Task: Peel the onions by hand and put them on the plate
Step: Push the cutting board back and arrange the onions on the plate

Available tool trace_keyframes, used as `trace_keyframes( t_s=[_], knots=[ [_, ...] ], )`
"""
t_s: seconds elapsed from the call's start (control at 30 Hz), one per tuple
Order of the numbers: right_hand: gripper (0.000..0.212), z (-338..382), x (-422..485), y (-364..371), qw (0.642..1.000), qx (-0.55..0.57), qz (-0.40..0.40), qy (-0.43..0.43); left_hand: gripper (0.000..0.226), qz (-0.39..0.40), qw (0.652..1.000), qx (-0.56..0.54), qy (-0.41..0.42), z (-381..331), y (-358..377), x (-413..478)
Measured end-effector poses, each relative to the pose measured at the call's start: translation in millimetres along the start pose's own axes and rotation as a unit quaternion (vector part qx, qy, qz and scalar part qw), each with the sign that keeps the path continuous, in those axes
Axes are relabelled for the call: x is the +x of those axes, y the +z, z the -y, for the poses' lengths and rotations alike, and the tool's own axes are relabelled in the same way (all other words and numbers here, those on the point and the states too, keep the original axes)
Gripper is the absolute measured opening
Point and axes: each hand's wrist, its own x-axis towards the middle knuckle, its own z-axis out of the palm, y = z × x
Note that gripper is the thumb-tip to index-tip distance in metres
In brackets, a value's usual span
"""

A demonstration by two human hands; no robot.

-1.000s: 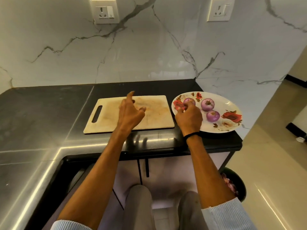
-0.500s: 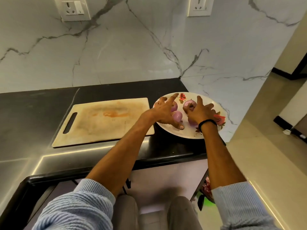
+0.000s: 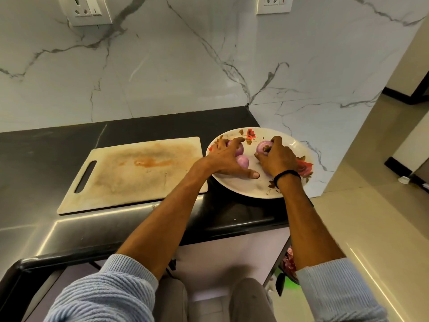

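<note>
Clutching two peeled onions (image 3: 243, 161) in the left grip (image 3: 228, 156), pinching a third onion (image 3: 262, 146) in the right grip (image 3: 277, 159), all over the flowered plate (image 3: 246, 190) beside the cutting board (image 3: 130, 175).

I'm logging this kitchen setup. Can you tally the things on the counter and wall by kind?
Onions: 3 in view
Plate: 1
Cutting board: 1
Wall sockets: 2
Total: 7; more onions may lie under the right hand.
</note>
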Motion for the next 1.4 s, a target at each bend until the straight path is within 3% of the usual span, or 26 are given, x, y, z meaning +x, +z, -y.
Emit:
trace_keyframes(
  t_s=[0.23,0.33,0.47,0.6,0.73,0.8,0.93,0.97,1.03,1.13,1.23,1.4],
  knots=[
    [0.067,-19,-2,-3,0.992,0.063,-0.094,0.062,0.097,-0.04,0.997,-0.022,-0.057,-14,6,1],
    [0.065,-26,-5,-10,0.982,0.127,-0.124,0.068,0.081,-0.094,0.985,-0.06,-0.128,-32,9,-1],
    [0.065,-28,-6,-17,0.976,0.165,-0.129,0.065,0.077,-0.157,0.967,-0.067,-0.19,-53,15,-7],
    [0.064,-27,-12,-20,0.973,0.185,-0.123,0.063,0.079,-0.19,0.963,-0.046,-0.188,-56,22,-5],
    [0.067,-26,-16,-21,0.963,0.236,-0.102,0.077,0.061,-0.248,0.94,-0.187,-0.139,-47,17,-3],
    [0.068,-23,-19,-22,0.953,0.276,-0.094,0.081,0.059,-0.249,0.897,-0.34,-0.132,-36,4,-11],
    [0.066,-15,-23,-19,0.922,0.377,-0.013,0.089,0.042,-0.171,0.717,-0.658,-0.154,2,-26,-52],
    [0.07,-11,-23,-18,0.908,0.409,0.031,0.09,0.041,-0.152,0.69,-0.691,-0.153,16,-32,-66],
    [0.074,0,-23,-10,0.88,0.459,0.096,0.076,0.051,-0.14,0.669,-0.714,-0.15,47,-42,-90],
    [0.058,36,-33,2,0.868,0.48,0.114,0.047,0.056,-0.168,0.69,-0.687,-0.154,93,-57,-118],
    [0.038,86,-54,22,0.872,0.464,0.157,0.001,0.045,-0.253,0.742,-0.593,-0.185,136,-72,-145],
    [0.046,164,-77,67,0.953,0.271,0.117,-0.071,0.051,-0.376,0.816,-0.366,-0.241,194,-82,-165]
  ],
)
